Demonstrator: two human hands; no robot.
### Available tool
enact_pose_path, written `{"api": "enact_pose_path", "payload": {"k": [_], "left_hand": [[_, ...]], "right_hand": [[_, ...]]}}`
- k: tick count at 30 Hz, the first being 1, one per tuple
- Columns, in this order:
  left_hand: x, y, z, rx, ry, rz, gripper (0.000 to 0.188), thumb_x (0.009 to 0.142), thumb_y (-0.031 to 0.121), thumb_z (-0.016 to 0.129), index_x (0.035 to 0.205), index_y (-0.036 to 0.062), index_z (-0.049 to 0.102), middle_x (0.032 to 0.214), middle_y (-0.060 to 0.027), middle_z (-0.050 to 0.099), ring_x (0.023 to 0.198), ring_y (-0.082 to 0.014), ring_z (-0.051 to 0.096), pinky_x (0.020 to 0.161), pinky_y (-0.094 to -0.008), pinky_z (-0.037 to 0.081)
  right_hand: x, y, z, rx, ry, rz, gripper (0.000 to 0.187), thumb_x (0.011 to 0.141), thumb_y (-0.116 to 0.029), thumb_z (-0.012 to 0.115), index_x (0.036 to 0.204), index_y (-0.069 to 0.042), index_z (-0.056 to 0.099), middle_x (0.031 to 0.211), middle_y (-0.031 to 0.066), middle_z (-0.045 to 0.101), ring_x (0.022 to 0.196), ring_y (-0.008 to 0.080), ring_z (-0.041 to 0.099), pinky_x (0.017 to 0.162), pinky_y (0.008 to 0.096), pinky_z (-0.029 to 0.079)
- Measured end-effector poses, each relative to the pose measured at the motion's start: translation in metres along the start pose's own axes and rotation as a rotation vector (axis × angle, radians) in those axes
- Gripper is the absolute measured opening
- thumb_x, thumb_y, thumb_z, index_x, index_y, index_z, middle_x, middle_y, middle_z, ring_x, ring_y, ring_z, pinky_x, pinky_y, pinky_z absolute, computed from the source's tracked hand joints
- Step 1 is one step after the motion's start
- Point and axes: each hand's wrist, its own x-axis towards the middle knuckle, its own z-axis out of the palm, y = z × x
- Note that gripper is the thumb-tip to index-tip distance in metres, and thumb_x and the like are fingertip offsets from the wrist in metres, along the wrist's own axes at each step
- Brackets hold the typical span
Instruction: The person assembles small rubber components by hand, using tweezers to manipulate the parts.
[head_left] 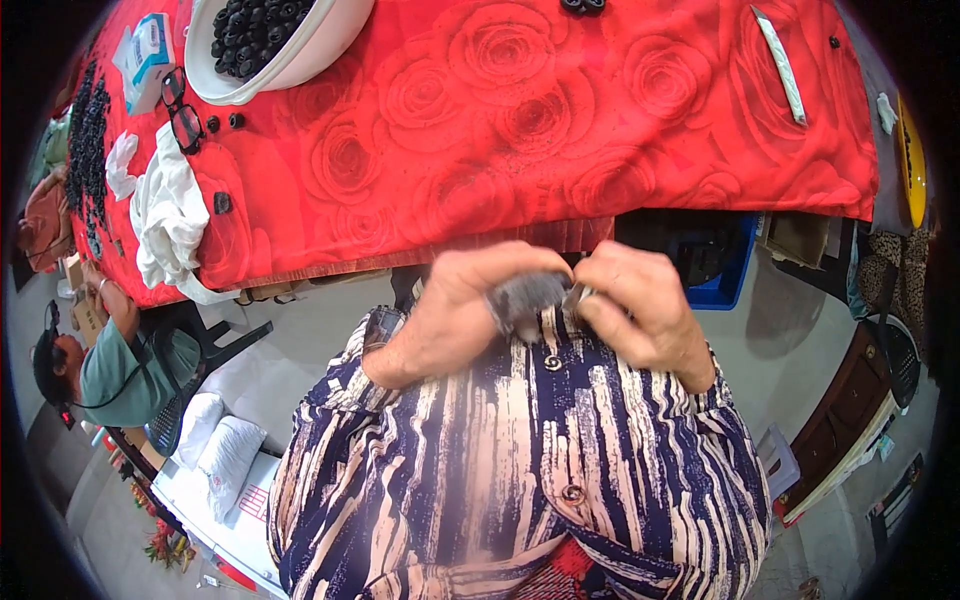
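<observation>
In front of my chest, just off the near edge of the table, my left hand (455,305) is closed around a dark grey, soft-looking piece (530,293). Motion blurs that piece, so its exact kind does not show. Right beside it my right hand (640,305) is closed, fingertips pinched together at the grey piece's right end. A small dark bit (574,296) shows at those fingertips, too small to name. Both hands are close together, with the thumbs toward each other.
A red rose-patterned cloth (420,150) covers the table. On it are a white tub (235,98) of black ring-like parts, eyeglasses (183,122), a white cloth (168,215) and a white stick-like object (780,65). A blue crate (735,285) stands below. Another person (125,365) sits at left.
</observation>
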Motion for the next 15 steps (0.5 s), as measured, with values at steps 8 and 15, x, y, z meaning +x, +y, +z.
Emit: {"api": "enact_pose_path", "payload": {"k": [8, 15], "left_hand": [[0.004, -0.004, 0.0, 0.175, 0.172, 0.223, 0.023, 0.077, -0.004, 0.064, 0.1, 0.0006, 0.065, 0.09, -0.0059, 0.063, 0.078, -0.0101, 0.059, 0.067, -0.0222, 0.048], [0.009, 0.001, 0.004, 0.715, 0.322, 0.638, 0.023, 0.076, 0.0, 0.067, 0.099, 0.0008, 0.065, 0.084, -0.0045, 0.064, 0.079, -0.0123, 0.06, 0.068, -0.0235, 0.048]], "right_hand": [[0.004, -0.004, -0.004, 0.201, 0.181, 0.143, 0.02, 0.078, -0.008, 0.064, 0.093, 0.002, 0.056, 0.078, 0.0075, 0.056, 0.064, 0.0123, 0.054, 0.057, 0.0255, 0.042], [0.021, -0.02, 0.014, 0.143, 0.237, 0.31, 0.022, 0.073, -0.006, 0.071, 0.09, 0.0, 0.058, 0.073, 0.0074, 0.059, 0.062, 0.013, 0.057, 0.055, 0.0256, 0.043]]}}
